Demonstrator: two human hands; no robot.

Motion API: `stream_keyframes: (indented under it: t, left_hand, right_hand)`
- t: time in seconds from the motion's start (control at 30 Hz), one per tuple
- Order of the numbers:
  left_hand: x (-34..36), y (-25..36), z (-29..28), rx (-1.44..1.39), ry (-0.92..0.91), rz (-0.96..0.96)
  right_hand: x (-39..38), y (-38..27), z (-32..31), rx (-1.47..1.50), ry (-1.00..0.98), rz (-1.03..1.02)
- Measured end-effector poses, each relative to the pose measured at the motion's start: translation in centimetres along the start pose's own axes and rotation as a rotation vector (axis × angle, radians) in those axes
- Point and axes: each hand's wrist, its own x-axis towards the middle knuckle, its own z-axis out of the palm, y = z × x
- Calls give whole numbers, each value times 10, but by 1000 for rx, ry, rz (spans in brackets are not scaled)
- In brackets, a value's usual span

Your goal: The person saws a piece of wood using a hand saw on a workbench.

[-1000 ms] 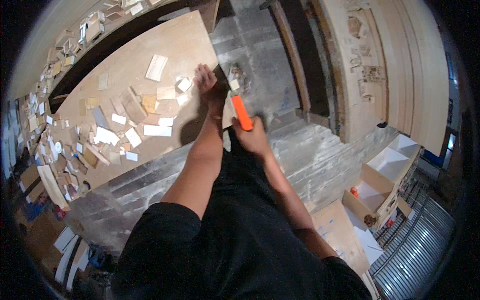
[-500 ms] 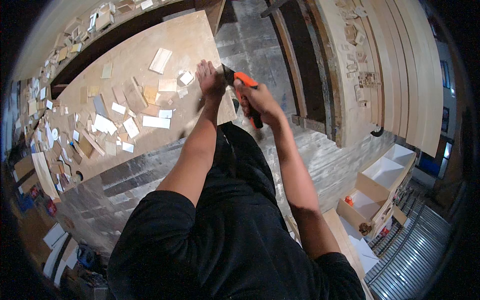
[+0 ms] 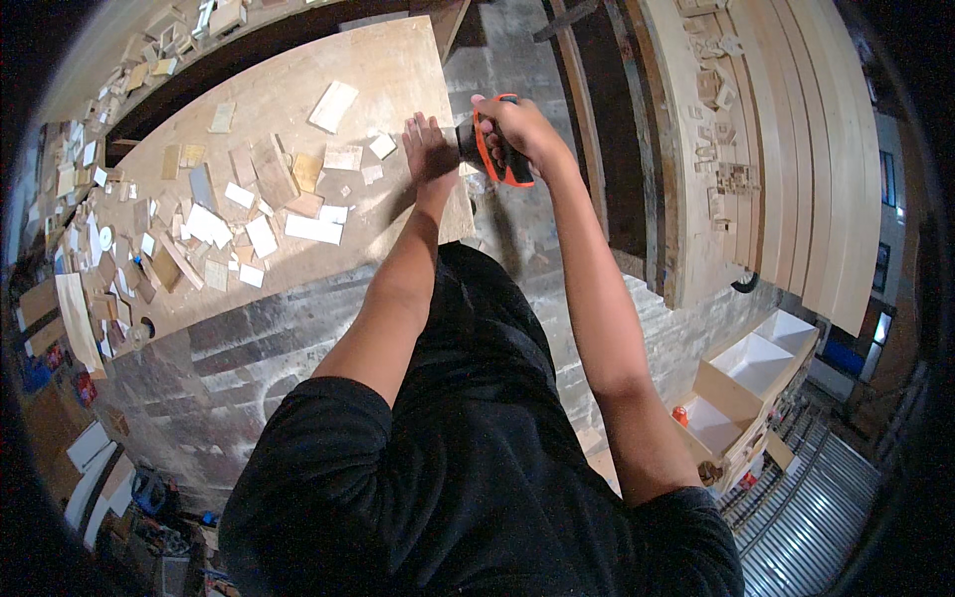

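My left hand (image 3: pixel 430 151) lies with its fingers stretched out near the right-hand edge of the plywood-topped table (image 3: pixel 388 75). Whether a workpiece sits under its palm, I cannot tell. Just off that edge, my right hand (image 3: pixel 521 127) is closed round the orange and black handle of a handsaw (image 3: pixel 511 171). Its dark blade (image 3: pixel 466 142) shows only as a short, foreshortened piece close beside my left hand. Left of my left hand lie a small white tile-like piece (image 3: pixel 382 146) and a pale wood block (image 3: pixel 343 157).
Several wood offcuts and white pieces (image 3: pixel 207 226) litter the table's left part. A second bench (image 3: pixel 686 199) at right carries small wooden parts (image 3: pixel 736 177) and long boards (image 3: pixel 826 199). White-lined wooden boxes (image 3: pixel 751 360) stand lower right, near corrugated metal sheet (image 3: pixel 816 507).
My right hand has moved up and away from me, and the saw's handle has swung with it. My left hand stays at the table's edge, its fingers a little more spread.
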Motion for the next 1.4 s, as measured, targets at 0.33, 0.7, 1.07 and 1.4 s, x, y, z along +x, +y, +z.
stream_keyframes:
  t: [0.33, 0.7, 1.07, 1.4]
  left_hand:
    - [4, 15, -21, 49, -93, -35]
    - [-1, 17, -21, -69, -31, -68]
    - [9, 36, -43, -212, -142, -147]
    - [9, 23, -31, -150, -125, -56]
  right_hand:
    - [28, -8, -13, -29, -57, 5]
    - [42, -27, -20, 33, -252, 29]
    - [55, -36, -30, -14, -284, -15]
    - [17, 4, -16, 75, -223, -120]
